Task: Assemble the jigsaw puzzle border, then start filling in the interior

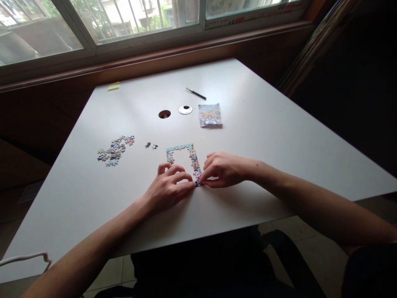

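As the left hand touched a blue puzzle piece, fingers half-curled, the right hand had its fingers bunched alongside. I couldn't tell their grip (if any).

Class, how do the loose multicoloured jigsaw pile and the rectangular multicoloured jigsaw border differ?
The loose multicoloured jigsaw pile lies jumbled; the rectangular multicoloured jigsaw border has its pieces in an ordered band. The pile's outline is irregular; the border's, straight-edged. The bare left hand and bare right hand are at the border, not the pile. Both lie on the white table.
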Available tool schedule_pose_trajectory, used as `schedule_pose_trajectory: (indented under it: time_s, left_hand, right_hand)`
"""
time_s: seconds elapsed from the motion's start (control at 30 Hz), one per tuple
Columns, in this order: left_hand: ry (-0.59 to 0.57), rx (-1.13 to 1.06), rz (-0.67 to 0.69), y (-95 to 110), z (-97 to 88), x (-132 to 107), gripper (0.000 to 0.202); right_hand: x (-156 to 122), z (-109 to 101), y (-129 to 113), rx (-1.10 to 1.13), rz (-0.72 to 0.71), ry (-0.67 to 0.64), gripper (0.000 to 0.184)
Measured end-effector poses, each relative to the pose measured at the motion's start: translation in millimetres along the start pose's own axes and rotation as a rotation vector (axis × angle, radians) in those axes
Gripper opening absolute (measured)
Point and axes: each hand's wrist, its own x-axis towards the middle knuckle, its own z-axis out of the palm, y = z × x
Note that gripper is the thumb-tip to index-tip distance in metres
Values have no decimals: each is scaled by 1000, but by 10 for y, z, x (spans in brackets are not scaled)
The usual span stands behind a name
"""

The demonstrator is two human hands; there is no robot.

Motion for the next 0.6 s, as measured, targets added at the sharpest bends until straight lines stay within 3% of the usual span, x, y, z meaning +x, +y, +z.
schedule_pose_trajectory:
  time_s: [0.43, 0.53, 0.57, 0.6]
  left_hand:
    - [-55, 41, 6, 78, -64, 57, 16]
    - [33, 17, -62, -146, -133, 28, 13]
    - [115, 38, -137, -275, -166, -5, 6]
    - [205, 89, -230, -420, -203, -50, 13]
  right_hand:
    - [17, 0, -41, -16, 4, -8, 16]
    - [27, 15, -51, -31, -1, 6, 15]
    - [29, 21, -54, -39, -6, 10, 15]
    - [31, 27, -58, -47, -11, 14, 14]
